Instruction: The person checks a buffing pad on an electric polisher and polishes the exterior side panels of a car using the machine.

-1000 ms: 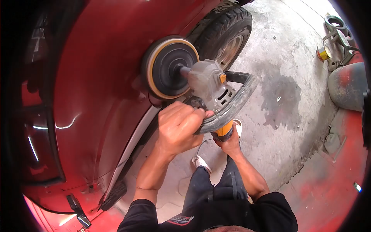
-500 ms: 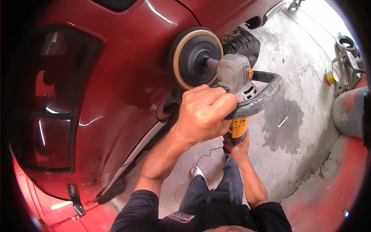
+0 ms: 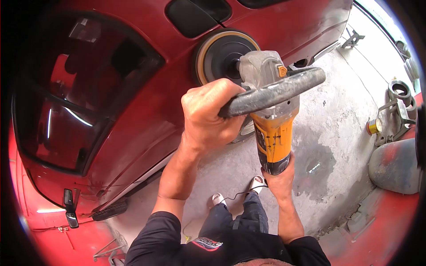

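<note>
A yellow and grey polisher (image 3: pixel 274 133) is held in front of me. My left hand (image 3: pixel 212 113) is closed around the left side of its black loop handle (image 3: pixel 284 91). At the rear end of the body, my right hand (image 3: pixel 282 175) wraps around the dark grip, its fingers partly hidden. The round pad (image 3: pixel 219 57), with a dark backing plate and yellowish rim, stands edge-on against the red car body panel (image 3: pixel 177 40), near a dark flap-like panel. Whether the pad spins cannot be made out. A power cord (image 3: pixel 235 195) trails from the grip past my feet.
The car's dark window glass (image 3: pixel 80 88) lies to the left. On the right are a tyre (image 3: pixel 399 91), a metal stand, a small yellow can (image 3: pixel 374 126) and a grey-red rounded panel (image 3: pixel 395 166). A damp patch (image 3: pixel 317 164) marks the concrete floor.
The polisher has shifted along the car panel, and its yellow body now shows more. Both hands keep their hold. My view has turned, bringing a dark panel on the car into sight.
</note>
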`<state>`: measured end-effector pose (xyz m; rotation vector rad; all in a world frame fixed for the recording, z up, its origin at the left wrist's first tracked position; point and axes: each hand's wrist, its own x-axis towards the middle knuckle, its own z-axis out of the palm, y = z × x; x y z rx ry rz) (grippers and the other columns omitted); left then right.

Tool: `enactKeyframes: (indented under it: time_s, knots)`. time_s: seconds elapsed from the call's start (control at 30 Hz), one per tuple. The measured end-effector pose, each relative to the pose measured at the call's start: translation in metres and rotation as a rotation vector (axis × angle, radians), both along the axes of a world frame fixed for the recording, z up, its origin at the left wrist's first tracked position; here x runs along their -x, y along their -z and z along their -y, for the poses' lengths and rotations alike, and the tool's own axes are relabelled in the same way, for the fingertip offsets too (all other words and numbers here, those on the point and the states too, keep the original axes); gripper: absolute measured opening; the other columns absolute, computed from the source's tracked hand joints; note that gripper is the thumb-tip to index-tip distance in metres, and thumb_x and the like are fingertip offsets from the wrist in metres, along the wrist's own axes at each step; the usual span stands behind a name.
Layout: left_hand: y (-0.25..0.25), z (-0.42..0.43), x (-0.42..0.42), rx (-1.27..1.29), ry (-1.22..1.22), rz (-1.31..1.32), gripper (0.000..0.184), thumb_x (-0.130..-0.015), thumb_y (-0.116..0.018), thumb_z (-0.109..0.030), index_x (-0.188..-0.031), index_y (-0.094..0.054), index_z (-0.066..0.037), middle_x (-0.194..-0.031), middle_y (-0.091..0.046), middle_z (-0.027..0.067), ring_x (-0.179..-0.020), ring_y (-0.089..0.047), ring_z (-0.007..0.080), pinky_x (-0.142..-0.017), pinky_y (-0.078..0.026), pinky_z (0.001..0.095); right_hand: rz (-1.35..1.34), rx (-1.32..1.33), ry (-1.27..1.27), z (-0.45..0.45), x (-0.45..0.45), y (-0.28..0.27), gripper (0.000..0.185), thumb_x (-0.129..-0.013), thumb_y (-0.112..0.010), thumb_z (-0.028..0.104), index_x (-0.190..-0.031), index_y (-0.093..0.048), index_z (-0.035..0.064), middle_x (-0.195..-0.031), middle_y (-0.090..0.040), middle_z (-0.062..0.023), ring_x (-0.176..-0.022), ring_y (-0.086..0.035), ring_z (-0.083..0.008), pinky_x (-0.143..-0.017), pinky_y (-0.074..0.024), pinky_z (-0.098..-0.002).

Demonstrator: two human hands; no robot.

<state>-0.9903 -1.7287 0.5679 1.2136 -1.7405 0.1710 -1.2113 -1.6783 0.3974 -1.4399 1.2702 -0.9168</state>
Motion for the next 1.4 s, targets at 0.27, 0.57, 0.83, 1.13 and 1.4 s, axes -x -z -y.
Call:
enactKeyframes:
  time_s: [0.27,0.57,0.83,1.13,1.4]
  knots:
    - [0.013,-0.058,-0.010,0.075,-0.154,-0.032,0.026,-0.060,-0.072,0.003,-0.085,-0.067,-0.001,-0.067,-0.061,0.0121,-0.057,-0.064,0.0285,-0.055,-0.051,0.0333,-0.054,-0.008,-0.162,-0.008,0.014,0.003,0.094,-0.061,-0.096,0.009,-0.140,-0.045,0.0002,-0.112,-0.072,-0.0223,-0.110,-0.071,-0.0353,-0.093,-0.0540,-0.0399]
    - [0.002,-0.031,-0.006,0.000,-0.154,0.067,0.024,-0.069,-0.084,-0.006,-0.084,-0.067,-0.002,-0.070,-0.066,0.0098,-0.060,-0.066,0.0225,-0.058,-0.050,0.0307,-0.098,0.024,-0.074,0.002,0.015,-0.009,0.084,-0.070,-0.081,0.004,-0.144,-0.043,0.0012,-0.117,-0.070,-0.0261,-0.110,-0.071,-0.0377,-0.094,-0.0540,-0.0403]
    - [0.011,-0.020,-0.008,0.041,-0.020,-0.041,0.022,-0.066,-0.080,0.000,-0.084,-0.068,-0.003,-0.067,-0.063,0.0117,-0.056,-0.065,0.0280,-0.053,-0.048,0.0332,-0.163,0.008,-0.009,0.002,0.019,-0.003,0.087,-0.065,-0.086,0.005,-0.141,-0.044,-0.0025,-0.119,-0.066,-0.0209,-0.111,-0.066,-0.0321,-0.098,-0.0502,-0.0411]
    - [0.043,-0.206,-0.086,0.144,-0.105,-0.214,0.033,-0.060,-0.061,0.008,-0.092,-0.063,0.007,-0.061,-0.054,0.0112,-0.052,-0.056,0.0255,-0.051,-0.047,0.0342,-0.110,0.083,-0.302,-0.105,-0.038,-0.006,0.088,-0.072,-0.086,0.007,-0.148,-0.042,0.0055,-0.116,-0.072,-0.0252,-0.109,-0.071,-0.0421,-0.091,-0.0567,-0.0432]
    - [0.051,-0.321,-0.120,0.107,-0.195,-0.331,0.023,-0.079,-0.068,0.012,-0.098,-0.057,0.005,-0.076,-0.061,0.0122,-0.066,-0.056,0.0202,-0.071,-0.052,0.0375,-0.096,0.080,-0.450,-0.167,-0.082,-0.011,0.082,-0.077,-0.085,0.010,-0.147,-0.045,0.0021,-0.123,-0.069,-0.0272,-0.113,-0.068,-0.0440,-0.095,-0.0560,-0.0447]
